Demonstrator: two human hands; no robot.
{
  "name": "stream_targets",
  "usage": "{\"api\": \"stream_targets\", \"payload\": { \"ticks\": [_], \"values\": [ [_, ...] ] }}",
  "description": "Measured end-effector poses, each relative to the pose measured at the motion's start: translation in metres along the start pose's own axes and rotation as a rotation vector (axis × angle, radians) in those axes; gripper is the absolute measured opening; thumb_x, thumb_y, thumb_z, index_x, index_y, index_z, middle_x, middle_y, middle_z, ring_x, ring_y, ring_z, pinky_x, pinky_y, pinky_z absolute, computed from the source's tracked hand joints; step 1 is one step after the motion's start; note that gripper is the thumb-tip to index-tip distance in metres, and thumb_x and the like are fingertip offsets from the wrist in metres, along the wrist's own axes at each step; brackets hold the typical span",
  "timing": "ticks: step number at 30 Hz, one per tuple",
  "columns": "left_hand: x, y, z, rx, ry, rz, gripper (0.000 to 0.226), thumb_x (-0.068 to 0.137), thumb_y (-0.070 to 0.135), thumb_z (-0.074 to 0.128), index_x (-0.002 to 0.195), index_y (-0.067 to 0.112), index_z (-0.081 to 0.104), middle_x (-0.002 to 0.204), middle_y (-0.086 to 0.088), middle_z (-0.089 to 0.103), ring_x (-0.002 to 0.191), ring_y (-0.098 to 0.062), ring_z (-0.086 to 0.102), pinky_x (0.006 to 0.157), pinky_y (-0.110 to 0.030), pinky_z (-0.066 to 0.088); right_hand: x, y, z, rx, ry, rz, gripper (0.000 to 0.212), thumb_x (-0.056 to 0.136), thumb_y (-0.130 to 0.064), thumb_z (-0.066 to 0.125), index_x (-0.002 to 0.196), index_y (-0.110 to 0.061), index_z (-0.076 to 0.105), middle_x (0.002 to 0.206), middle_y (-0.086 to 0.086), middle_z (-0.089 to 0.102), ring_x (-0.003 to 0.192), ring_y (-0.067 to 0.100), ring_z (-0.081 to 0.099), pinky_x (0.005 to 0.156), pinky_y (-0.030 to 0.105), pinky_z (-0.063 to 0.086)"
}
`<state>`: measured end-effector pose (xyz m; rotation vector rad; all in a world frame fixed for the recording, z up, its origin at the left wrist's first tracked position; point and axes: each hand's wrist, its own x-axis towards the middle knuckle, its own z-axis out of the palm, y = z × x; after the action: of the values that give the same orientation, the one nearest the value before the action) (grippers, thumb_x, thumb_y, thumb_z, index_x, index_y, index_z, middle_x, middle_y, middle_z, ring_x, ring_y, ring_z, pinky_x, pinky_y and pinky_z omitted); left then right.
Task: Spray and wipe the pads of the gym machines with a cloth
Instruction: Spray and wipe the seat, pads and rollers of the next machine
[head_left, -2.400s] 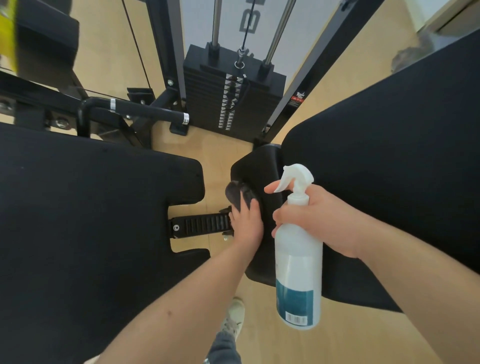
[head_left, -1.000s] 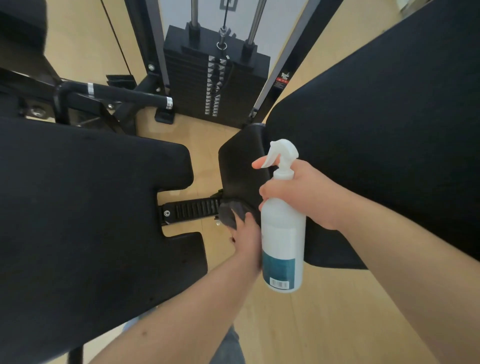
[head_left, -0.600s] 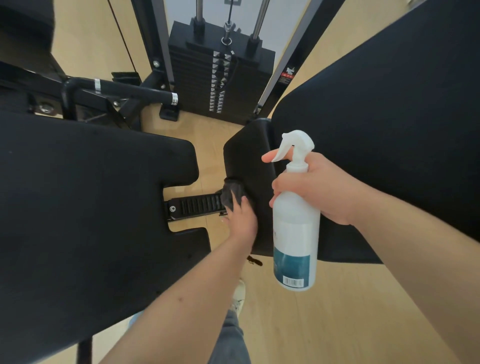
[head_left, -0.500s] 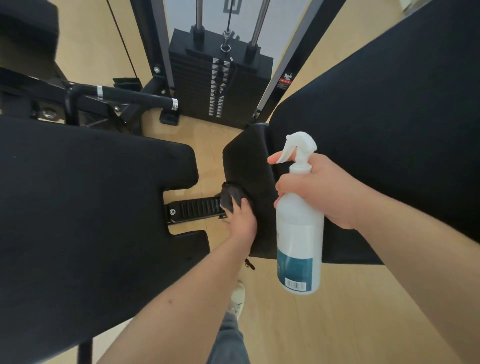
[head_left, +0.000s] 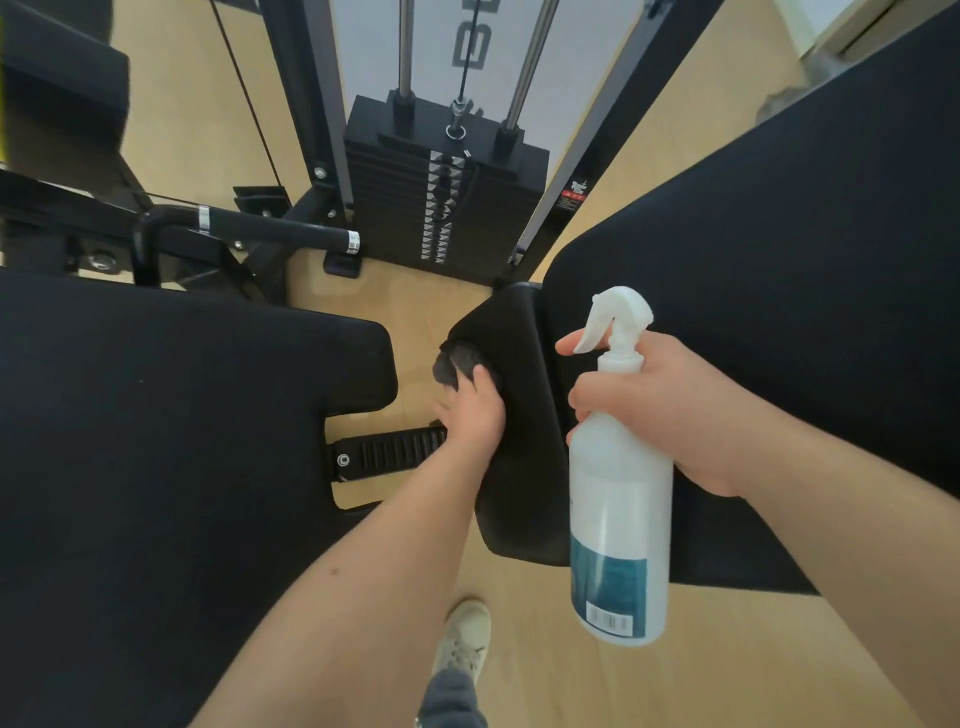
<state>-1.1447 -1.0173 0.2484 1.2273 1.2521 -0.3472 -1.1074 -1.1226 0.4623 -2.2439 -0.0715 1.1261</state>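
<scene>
Flat-fingered, the left hand (head_left: 475, 413) presses a bunched dark-grey cloth (head_left: 453, 365) on the black pad (head_left: 519, 493), at ten o'clock from the white teal-labelled spray bottle (head_left: 618, 519) the right hand (head_left: 670, 410) grips.

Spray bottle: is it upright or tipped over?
Upright: the spray bottle is held in the right hand, trigger head on top, barcoded base pointing down.
</scene>
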Motion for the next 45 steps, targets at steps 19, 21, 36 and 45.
{"api": "stream_targets", "payload": {
  "ticks": [19, 21, 36, 45],
  "values": [
    [-0.015, 0.005, -0.026, 0.034, -0.141, -0.295, 0.072, 0.102, 0.065, 0.023, 0.148, 0.013, 0.039, 0.143, -0.023, 0.052, 0.131, -0.048, 0.050, 0.109, -0.064, 0.042, -0.002, -0.010, -0.003, -0.049, -0.087, 0.067, 0.043, 0.088, -0.020, 0.071, 0.116, -0.048, 0.056, 0.109, 0.006, 0.064, 0.096, 0.026, 0.068, 0.085, 0.047, 0.062],
    [-0.029, 0.006, -0.036, 0.050, -0.139, -0.321, 0.056, 0.105, 0.054, 0.036, 0.127, 0.006, 0.052, 0.111, -0.020, 0.064, 0.103, -0.037, 0.064, 0.088, -0.048, 0.058, -0.005, -0.012, -0.004, -0.063, -0.101, 0.070, 0.038, 0.089, -0.020, 0.070, 0.110, -0.048, 0.055, 0.108, 0.005, 0.063, 0.096, 0.025, 0.067, 0.084, 0.044, 0.061],
    [-0.128, 0.012, -0.099, -0.128, -0.109, -0.033, 0.021, 0.103, 0.032, 0.055, 0.124, 0.028, 0.054, 0.112, -0.009, 0.068, 0.105, -0.028, 0.066, 0.096, -0.047, 0.058, -0.047, -0.014, 0.003, -0.120, -0.069, -0.010, 0.038, 0.091, -0.020, 0.068, 0.119, -0.041, 0.055, 0.104, 0.002, 0.059, 0.092, 0.020, 0.062, 0.074, 0.033, 0.055],
    [-0.181, 0.031, -0.140, -0.345, -0.183, -0.108, 0.041, 0.095, 0.007, 0.052, 0.135, 0.016, 0.052, 0.128, -0.023, 0.062, 0.117, -0.038, 0.062, 0.104, -0.054, 0.051, -0.081, -0.045, -0.004, -0.220, -0.062, -0.104, 0.042, 0.094, -0.021, 0.064, 0.130, -0.041, 0.053, 0.102, -0.003, 0.058, 0.089, 0.015, 0.062, 0.071, 0.025, 0.051]
  ]
}}
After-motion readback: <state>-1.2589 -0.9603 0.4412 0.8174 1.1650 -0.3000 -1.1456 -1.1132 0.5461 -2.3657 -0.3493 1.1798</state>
